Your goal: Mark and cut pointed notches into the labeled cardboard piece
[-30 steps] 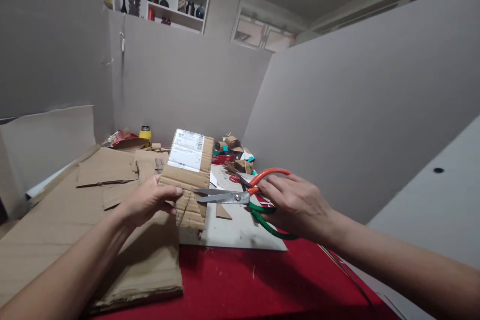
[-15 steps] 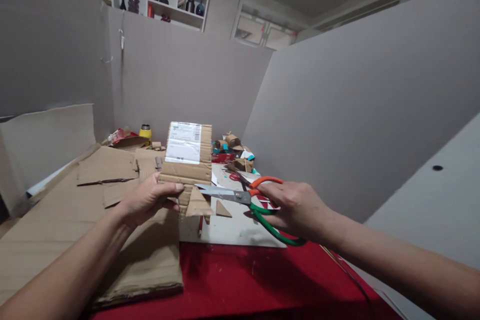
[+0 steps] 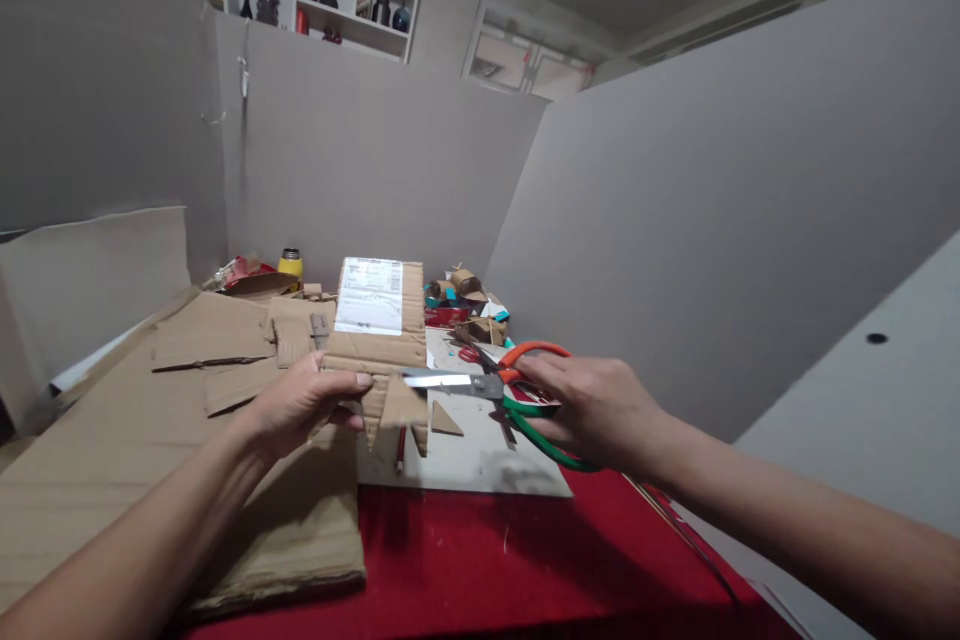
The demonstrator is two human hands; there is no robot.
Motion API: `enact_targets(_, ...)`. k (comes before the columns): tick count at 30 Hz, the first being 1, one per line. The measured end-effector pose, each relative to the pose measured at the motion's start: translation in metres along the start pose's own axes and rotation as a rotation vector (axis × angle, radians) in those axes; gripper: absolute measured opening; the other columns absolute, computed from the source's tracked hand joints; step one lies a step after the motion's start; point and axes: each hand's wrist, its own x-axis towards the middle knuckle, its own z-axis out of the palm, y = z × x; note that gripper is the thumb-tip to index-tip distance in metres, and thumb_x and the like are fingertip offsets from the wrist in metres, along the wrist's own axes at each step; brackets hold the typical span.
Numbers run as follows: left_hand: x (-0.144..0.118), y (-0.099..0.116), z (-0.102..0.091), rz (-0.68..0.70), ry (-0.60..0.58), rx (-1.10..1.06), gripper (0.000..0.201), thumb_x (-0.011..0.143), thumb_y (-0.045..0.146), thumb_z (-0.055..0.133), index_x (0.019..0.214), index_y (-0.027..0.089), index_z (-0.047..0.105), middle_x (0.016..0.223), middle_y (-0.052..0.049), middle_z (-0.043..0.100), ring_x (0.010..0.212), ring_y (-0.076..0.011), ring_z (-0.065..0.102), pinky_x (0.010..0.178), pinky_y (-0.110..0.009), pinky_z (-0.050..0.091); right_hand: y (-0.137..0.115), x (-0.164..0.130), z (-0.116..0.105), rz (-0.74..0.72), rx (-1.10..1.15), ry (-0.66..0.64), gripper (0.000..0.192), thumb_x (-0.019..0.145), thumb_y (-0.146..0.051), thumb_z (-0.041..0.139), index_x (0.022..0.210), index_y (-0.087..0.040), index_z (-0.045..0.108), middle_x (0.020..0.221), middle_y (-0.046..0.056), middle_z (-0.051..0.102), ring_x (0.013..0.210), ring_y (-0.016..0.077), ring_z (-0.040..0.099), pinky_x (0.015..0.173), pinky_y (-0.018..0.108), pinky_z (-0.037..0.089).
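View: head cam, only one.
L hand (image 3: 319, 395): thumb on top, fingers under, pinching L edge of cardboard pc.
Cardboard pc (image 3: 375, 348): held up abt mid-view, over white board (image 3: 465, 475); shipping label (image 3: 370, 296) on upper part.
R hand (image 3: 581, 405): fingers curled round handles of scissors (image 3: 489, 387), 1 orange, 1 green.
Blades: nearly together, tips at pc's R side, below label.
Flap (image 3: 401, 408): paler triangle at pc's lower end, just below blades; can't tell if cut thru.
Done: lower end looks cut into pointed bits; 1 loose triangle (image 3: 446, 418) on white board.
Left: labelled upper part looks whole; cutting at lower end seems mid-way, imo.
Nearby: pencil (image 3: 400, 452) below pc; big cardboard sheets (image 3: 97, 490) to L; red cloth (image 3: 465, 560) in front.
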Motion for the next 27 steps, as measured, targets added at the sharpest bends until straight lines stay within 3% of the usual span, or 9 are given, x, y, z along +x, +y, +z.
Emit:
enact_targets(4, 0.001, 0.0, 0.001, 0.023, 0.01, -0.014, 0.034, 0.061, 0.026, 0.085, 0.091, 0.012, 0.076, 0.08, -0.006, 0.072, 0.062, -0.0122, 0.06, 0.05, -0.021, 0.054, -0.011, 0.005, -0.01, 0.186, 0.307, -0.328, 0.031, 0.081, -0.05, 0.068, 0.089, -0.02, 0.072, 0.06, 0.0, 0.068, 0.05, 0.0157, 0.059, 0.045, 0.023, 0.038)
enact_targets(7, 0.002, -0.001, 0.003, 0.012, 0.025, -0.024, 0.029, 0.06, 0.024, 0.085, 0.084, 0.011, 0.075, 0.07, -0.003, 0.068, 0.056, -0.0108, 0.057, 0.048, -0.021, 0.054, -0.017, 0.004, -0.016, 0.19, 0.376, -0.416, 0.026, 0.079, -0.045, 0.072, 0.088, -0.021, 0.073, 0.057, -0.002, 0.064, 0.048, 0.0146, 0.056, 0.045, 0.023, 0.037)
enact_targets(10, 0.002, -0.002, 0.004, 0.013, 0.032, -0.033, 0.025, 0.061, 0.024, 0.083, 0.082, 0.011, 0.075, 0.064, -0.001, 0.066, 0.053, -0.0102, 0.056, 0.046, -0.02, 0.052, -0.013, -0.002, -0.014, 0.15, 0.274, -0.339, 0.028, 0.081, -0.045, 0.068, 0.094, -0.021, 0.072, 0.063, 0.001, 0.069, 0.051, 0.0172, 0.061, 0.047, 0.025, 0.04)
enact_targets(15, 0.001, 0.0, 0.004, 0.026, 0.033, -0.03, 0.027, 0.06, 0.025, 0.083, 0.082, 0.011, 0.074, 0.069, -0.003, 0.069, 0.056, -0.0111, 0.057, 0.046, -0.019, 0.052, 0.001, -0.015, -0.006, 0.058, 0.112, -0.183, 0.028, 0.087, -0.043, 0.057, 0.097, -0.019, 0.067, 0.093, 0.009, 0.078, 0.069, 0.0221, 0.073, 0.056, 0.028, 0.048)
enact_targets(27, 0.0, -0.002, 0.004, 0.037, -0.009, 0.041, 0.034, 0.06, 0.028, 0.083, 0.089, 0.012, 0.074, 0.08, -0.007, 0.072, 0.062, -0.0142, 0.06, 0.047, -0.022, 0.053, 0.004, -0.004, -0.009, -0.081, -0.214, 0.094, 0.023, 0.087, -0.032, 0.052, 0.083, -0.016, 0.067, 0.066, 0.008, 0.071, 0.053, 0.0196, 0.062, 0.052, 0.03, 0.037)
